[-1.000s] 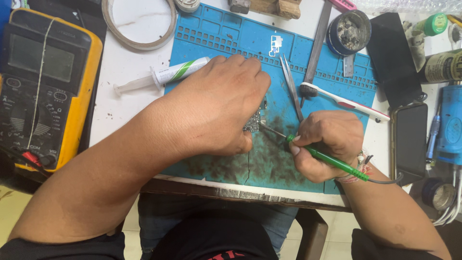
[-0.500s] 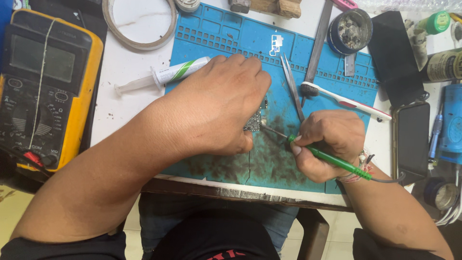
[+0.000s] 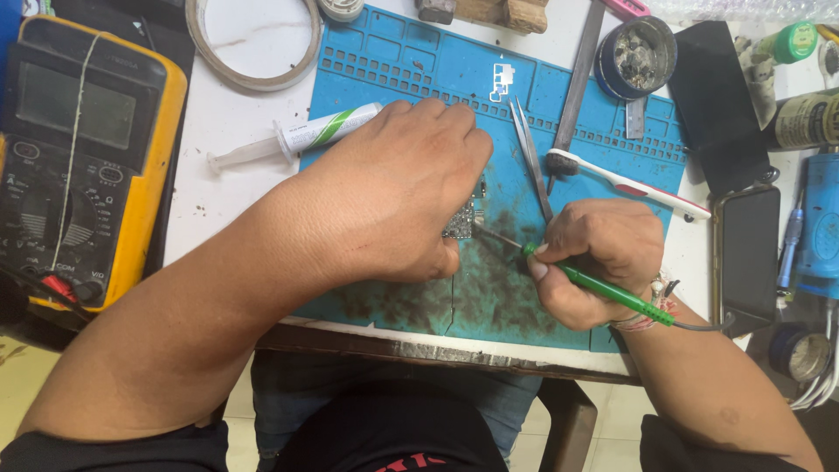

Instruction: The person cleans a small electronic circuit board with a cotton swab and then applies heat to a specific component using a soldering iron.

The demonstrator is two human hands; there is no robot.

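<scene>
My left hand [image 3: 393, 188] lies palm down on the blue work mat [image 3: 411, 70] and presses on a small circuit board [image 3: 461, 220], most of which it hides. My right hand [image 3: 594, 253] is closed around a green-handled soldering iron [image 3: 603, 288]. The iron's metal tip touches the board's right edge. A cable runs off from the iron's rear end past my right wrist.
Tweezers [image 3: 529, 153], a toothbrush [image 3: 629, 183] and a metal strip [image 3: 578, 79] lie on the mat. A syringe [image 3: 297, 140] and a tape ring [image 3: 253, 39] are at upper left, a yellow multimeter [image 3: 79, 157] far left. A round tin [image 3: 636, 57] and a phone [image 3: 747, 258] sit at right.
</scene>
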